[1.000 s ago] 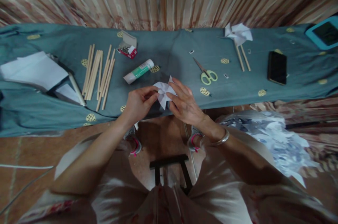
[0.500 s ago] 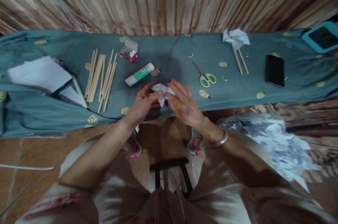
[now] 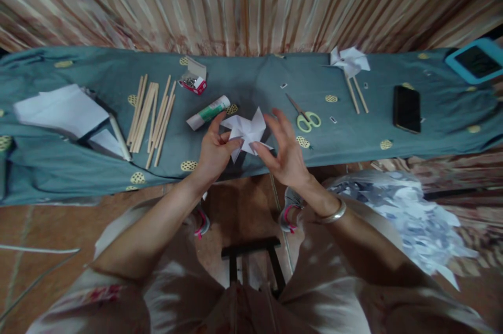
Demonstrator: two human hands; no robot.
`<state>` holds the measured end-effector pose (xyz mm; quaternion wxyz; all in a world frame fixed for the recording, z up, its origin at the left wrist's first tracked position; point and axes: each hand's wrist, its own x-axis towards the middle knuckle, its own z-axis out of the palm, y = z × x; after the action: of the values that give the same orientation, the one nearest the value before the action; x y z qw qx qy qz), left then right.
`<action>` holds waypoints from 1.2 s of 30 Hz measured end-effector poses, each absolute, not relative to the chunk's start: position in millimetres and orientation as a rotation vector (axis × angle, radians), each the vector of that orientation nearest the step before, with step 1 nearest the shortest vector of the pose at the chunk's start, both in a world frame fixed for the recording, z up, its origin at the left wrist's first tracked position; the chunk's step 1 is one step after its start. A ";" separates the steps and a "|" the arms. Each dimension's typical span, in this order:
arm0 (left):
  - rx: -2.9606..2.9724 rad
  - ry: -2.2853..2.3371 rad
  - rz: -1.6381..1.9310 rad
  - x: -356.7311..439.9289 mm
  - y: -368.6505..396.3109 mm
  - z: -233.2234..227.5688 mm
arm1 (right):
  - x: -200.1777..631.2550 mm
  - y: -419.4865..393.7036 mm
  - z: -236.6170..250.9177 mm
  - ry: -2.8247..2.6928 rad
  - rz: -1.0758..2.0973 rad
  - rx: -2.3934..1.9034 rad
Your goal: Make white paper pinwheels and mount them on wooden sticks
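Note:
A white paper pinwheel (image 3: 248, 129) with folded, pointed blades is near the front edge of the cloth-covered table. My left hand (image 3: 215, 153) grips its left side, thumb on top near the middle and the other fingers partly hidden. On the other side, my right hand (image 3: 286, 153) has its fingers spread apart, with the thumb tip at the pinwheel's lower right. Whether that thumb presses on the paper I cannot tell. Just behind my left hand lies a glue stick (image 3: 208, 112) with a green label. Green-handled scissors (image 3: 308, 120) rest to the right of my right hand.
Several wooden sticks (image 3: 151, 114) and white paper sheets (image 3: 63, 111) lie left. An open small box (image 3: 193, 79) of metal pins stands behind the glue stick. Rightward are a finished pinwheel (image 3: 351, 61), two sticks, a phone (image 3: 407, 108) and a blue-framed tablet (image 3: 476, 60). Paper scraps (image 3: 408, 224) fill a floor bag.
The pinwheel has opened out and shows more of its blades. My right hand has moved right and spread its fingers, while my left hand keeps its hold.

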<state>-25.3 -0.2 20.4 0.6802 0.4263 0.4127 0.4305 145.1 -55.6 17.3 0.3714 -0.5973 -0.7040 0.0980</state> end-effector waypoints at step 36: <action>1.159 1.045 1.030 -17.9 7.8 27.4 | 136.6 -48.9 22.8 -1.750 0.116 -1.506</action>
<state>-17.9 7.8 27.4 0.5937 0.4988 0.4495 0.4434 136.6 -48.9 22.8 0.4030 -0.5963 -0.6927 0.0460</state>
